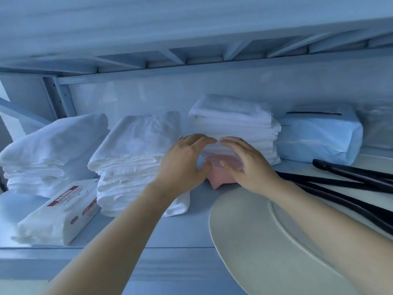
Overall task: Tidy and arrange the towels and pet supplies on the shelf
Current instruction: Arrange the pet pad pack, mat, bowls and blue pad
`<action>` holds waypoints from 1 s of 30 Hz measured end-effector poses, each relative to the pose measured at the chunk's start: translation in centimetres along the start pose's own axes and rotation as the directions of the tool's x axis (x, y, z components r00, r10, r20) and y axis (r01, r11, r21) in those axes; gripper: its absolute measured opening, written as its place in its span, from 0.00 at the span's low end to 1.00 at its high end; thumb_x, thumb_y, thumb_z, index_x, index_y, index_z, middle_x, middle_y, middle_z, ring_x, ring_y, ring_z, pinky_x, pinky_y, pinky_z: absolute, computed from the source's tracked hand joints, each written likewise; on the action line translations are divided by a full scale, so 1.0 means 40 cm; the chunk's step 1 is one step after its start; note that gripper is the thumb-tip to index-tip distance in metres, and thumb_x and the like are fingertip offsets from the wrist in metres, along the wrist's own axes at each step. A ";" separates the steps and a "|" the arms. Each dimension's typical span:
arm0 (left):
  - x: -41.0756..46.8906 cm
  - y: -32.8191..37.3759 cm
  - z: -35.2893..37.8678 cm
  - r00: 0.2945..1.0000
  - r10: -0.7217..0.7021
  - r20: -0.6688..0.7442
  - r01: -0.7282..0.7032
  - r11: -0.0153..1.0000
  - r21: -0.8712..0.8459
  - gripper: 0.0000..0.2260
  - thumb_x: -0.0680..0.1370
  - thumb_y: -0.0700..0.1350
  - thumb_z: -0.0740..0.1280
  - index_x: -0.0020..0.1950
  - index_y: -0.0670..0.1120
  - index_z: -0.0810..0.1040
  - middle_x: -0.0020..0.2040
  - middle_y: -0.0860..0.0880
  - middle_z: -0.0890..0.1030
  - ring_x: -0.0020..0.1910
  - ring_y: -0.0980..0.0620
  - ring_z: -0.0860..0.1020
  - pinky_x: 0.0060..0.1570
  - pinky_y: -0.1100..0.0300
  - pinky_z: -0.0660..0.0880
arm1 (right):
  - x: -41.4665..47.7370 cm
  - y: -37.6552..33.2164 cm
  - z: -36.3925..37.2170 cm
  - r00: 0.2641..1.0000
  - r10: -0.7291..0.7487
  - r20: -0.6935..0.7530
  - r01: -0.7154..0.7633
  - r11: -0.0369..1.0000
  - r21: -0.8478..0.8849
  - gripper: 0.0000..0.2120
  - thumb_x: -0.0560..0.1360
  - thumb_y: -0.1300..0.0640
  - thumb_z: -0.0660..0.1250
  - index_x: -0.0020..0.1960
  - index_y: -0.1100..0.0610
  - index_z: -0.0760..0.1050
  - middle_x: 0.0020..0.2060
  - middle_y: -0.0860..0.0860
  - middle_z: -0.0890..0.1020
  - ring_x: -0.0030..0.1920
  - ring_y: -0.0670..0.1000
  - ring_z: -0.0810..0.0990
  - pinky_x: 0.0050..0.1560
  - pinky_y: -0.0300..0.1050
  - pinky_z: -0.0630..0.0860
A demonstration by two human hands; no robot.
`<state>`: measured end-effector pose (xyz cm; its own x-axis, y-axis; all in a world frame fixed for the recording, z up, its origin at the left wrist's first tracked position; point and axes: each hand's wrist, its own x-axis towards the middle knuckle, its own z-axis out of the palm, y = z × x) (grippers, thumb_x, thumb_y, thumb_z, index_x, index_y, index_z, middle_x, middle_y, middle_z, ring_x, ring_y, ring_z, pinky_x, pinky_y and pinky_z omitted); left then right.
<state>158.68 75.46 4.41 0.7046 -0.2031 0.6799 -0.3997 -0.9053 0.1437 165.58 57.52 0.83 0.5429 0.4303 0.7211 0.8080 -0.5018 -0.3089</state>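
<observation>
Both hands on pink container (221, 179). Left hand (182, 165) and right hand (251, 167) cupped round it from either side, fingers curled over top, tips nearly meeting, thumbs pressed on its front.

Container sits on shelf (180, 231), just before rear towel stack (238, 122), between middle towel stack (136, 158) and cream plate (255, 241).

Left towel stack (49, 152) further left, wipes pack (61, 213) before it.

Right side: wrapped pack (319, 137), black tongs (340, 182).
</observation>
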 end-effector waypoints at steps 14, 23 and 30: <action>0.047 0.056 0.263 0.968 -0.217 0.123 0.217 0.976 0.009 0.21 0.71 0.43 0.64 0.64 0.51 0.74 0.63 0.51 0.74 0.58 0.48 0.74 0.44 0.61 0.71 | -0.056 0.180 0.001 0.961 0.059 0.271 -0.049 0.998 -0.044 0.28 0.72 0.50 0.70 0.69 0.58 0.67 0.66 0.50 0.70 0.66 0.48 0.68 0.63 0.41 0.67; 0.001 0.014 0.303 0.981 -0.095 0.168 0.086 0.994 0.064 0.25 0.66 0.51 0.60 0.63 0.49 0.73 0.60 0.48 0.75 0.57 0.46 0.74 0.56 0.56 0.73 | -0.076 0.212 0.024 0.967 0.039 0.250 -0.032 0.999 -0.031 0.23 0.70 0.55 0.72 0.63 0.58 0.72 0.61 0.52 0.74 0.62 0.53 0.72 0.60 0.47 0.70; -0.001 0.005 0.285 0.982 -0.164 0.089 0.162 0.986 0.031 0.22 0.64 0.41 0.68 0.58 0.46 0.77 0.57 0.48 0.77 0.55 0.46 0.76 0.52 0.55 0.75 | -0.069 0.212 0.023 0.977 0.080 0.199 -0.068 0.995 -0.067 0.18 0.71 0.57 0.71 0.60 0.57 0.75 0.58 0.51 0.76 0.59 0.52 0.73 0.56 0.45 0.70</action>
<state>165.24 71.02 -3.80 0.8101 -0.0838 0.5803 -0.2617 -0.9373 0.2300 171.13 52.77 -4.36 0.6404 0.5293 0.5565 0.7522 -0.5787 -0.3151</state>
